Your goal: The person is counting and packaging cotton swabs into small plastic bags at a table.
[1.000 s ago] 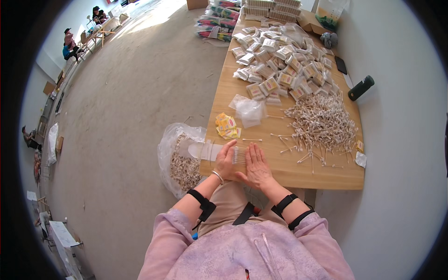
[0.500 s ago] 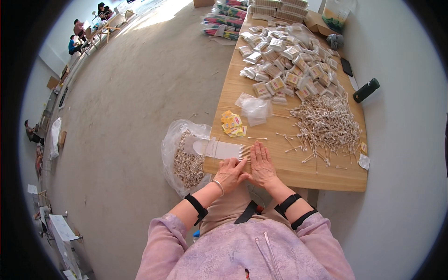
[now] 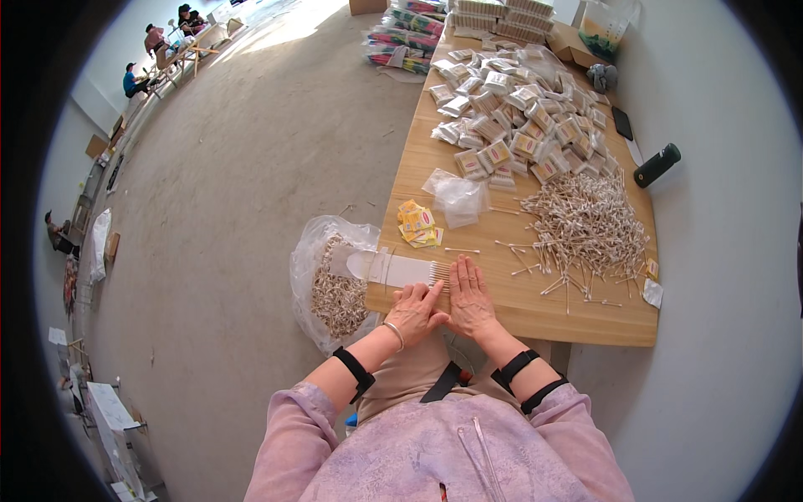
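A row of cotton swabs point(image 3: 440, 272) lies side by side at the right end of a white flat strip point(image 3: 408, 270) near the table's front left corner. My left hand point(image 3: 412, 309) rests at the row's near side, its index finger stretched onto the swabs. Along the right ends of the row, my right hand point(image 3: 471, 299) lies flat with its fingers straight and together. Both thumbs come close together at the table edge. Just beyond my right fingertips is a single swab point(image 3: 462, 249). The swabs under my fingers are partly hidden.
To the right spreads a heap of loose swabs point(image 3: 585, 222); behind it are many packed swab bags point(image 3: 519, 109). Yellow cards point(image 3: 418, 224) and clear bags point(image 3: 460, 199) lie nearer. A plastic sack of swabs point(image 3: 339, 293) hangs by the left edge. A black bottle point(image 3: 657, 165) stands near the wall.
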`<control>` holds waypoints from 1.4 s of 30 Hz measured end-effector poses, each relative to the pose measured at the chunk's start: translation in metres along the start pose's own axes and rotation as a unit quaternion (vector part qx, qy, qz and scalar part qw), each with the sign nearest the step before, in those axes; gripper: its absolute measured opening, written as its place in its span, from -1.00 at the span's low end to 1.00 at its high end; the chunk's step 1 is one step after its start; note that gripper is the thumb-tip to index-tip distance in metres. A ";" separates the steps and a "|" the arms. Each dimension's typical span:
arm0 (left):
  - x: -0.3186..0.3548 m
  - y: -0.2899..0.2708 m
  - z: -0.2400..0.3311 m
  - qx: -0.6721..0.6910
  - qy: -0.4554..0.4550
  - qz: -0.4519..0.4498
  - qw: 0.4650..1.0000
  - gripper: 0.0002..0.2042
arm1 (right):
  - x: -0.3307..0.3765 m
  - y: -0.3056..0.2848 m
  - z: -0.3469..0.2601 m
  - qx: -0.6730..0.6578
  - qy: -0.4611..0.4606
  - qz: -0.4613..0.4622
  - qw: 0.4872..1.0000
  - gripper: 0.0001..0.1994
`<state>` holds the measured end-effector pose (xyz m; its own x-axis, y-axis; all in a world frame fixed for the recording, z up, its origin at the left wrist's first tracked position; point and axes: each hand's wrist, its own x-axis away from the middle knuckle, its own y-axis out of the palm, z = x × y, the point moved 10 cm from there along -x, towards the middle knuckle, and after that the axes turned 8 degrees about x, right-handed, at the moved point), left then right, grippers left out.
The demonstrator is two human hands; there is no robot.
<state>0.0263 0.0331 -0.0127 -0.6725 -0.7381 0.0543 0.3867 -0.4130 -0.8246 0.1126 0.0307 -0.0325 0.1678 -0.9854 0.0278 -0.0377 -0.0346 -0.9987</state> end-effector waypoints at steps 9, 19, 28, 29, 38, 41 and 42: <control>-0.005 -0.001 -0.003 0.007 -0.019 -0.006 1.000 -0.34 | -0.001 -0.005 -0.001 -0.006 -0.006 0.010 1.000 0.01; -0.008 0.003 -0.004 -0.020 -0.045 -0.042 0.998 -0.33 | 0.000 -0.007 -0.001 -0.003 -0.007 0.028 1.000 0.01; -0.016 0.000 -0.005 -0.006 -0.075 -0.037 0.997 -0.31 | -0.001 -0.003 0.000 -0.028 -0.006 0.011 1.000 0.00; -0.017 0.000 -0.006 -0.006 -0.076 -0.039 0.996 -0.32 | -0.001 -0.002 0.000 -0.027 -0.007 0.007 1.000 0.01; -0.019 0.000 -0.009 0.010 -0.086 -0.040 0.995 -0.36 | 0.000 -0.003 -0.001 -0.045 -0.009 0.018 0.999 -0.01; -0.024 0.002 -0.012 0.014 -0.100 -0.046 0.994 -0.39 | 0.000 0.000 0.001 -0.031 -0.006 0.046 0.998 -0.05; -0.025 0.004 -0.013 0.013 -0.105 -0.055 0.993 -0.40 | 0.000 -0.002 0.000 -0.003 -0.004 0.066 0.998 -0.08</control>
<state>0.0358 0.0570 -0.0246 -0.5664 -0.7813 0.2621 0.3353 -0.5090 -0.7928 0.1130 0.0310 -0.0304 0.1683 -0.9803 -0.1034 -0.0661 0.0935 -0.9934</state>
